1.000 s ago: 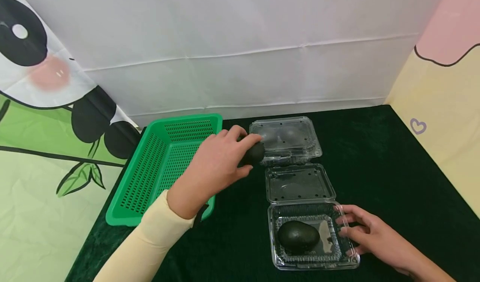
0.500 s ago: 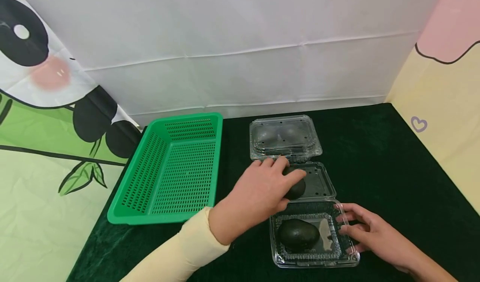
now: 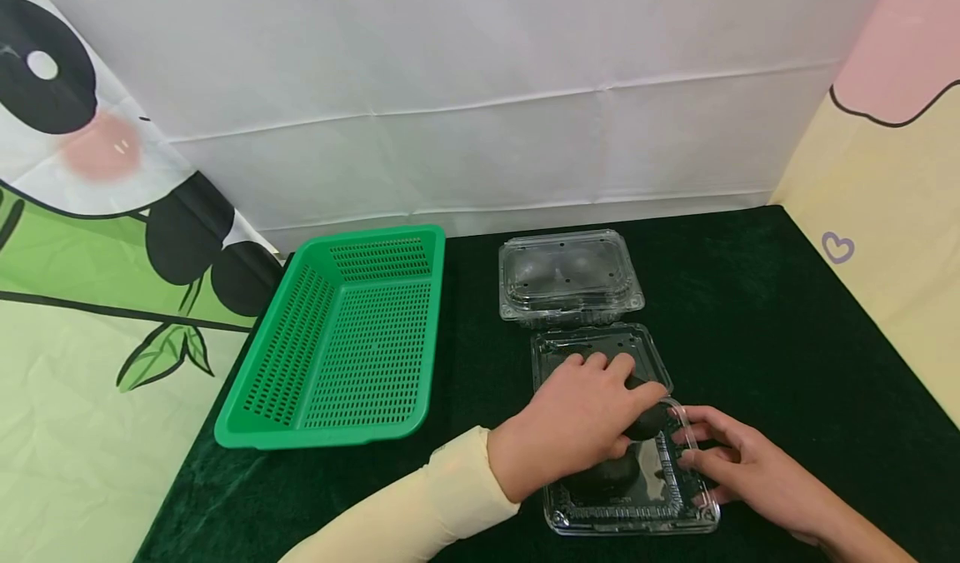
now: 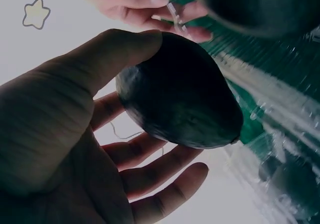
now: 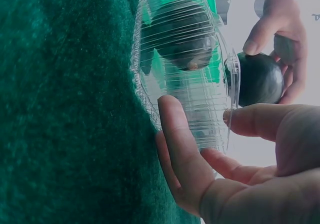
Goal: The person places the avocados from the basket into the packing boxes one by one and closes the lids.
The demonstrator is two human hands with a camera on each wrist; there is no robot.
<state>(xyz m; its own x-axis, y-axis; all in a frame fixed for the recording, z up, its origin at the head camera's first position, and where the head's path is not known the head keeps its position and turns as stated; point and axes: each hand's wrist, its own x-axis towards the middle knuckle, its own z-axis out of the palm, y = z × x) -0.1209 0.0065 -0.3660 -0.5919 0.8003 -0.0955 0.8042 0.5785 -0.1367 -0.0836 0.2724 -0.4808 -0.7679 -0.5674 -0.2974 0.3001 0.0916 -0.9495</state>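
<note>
My left hand grips a dark green avocado between thumb and fingers, over the near tray of an open clear plastic clamshell box. A second avocado lies in that tray, partly covered by the left hand in the head view. On the box's right side, my right hand pinches the rim, thumb inside and fingers along the outer wall. In the right wrist view the held avocado is level with the rim. The box's lid lies folded back, away from me.
Behind the open box stands a closed clear clamshell with rounded dark shapes inside. A green perforated basket is to the left. Dark green velvet covers the table, with a white cloth backdrop at the rear.
My left hand has carried the avocado from beside the basket, rightward and toward me, to above the open box's tray. The right hand has stayed on the rim.
</note>
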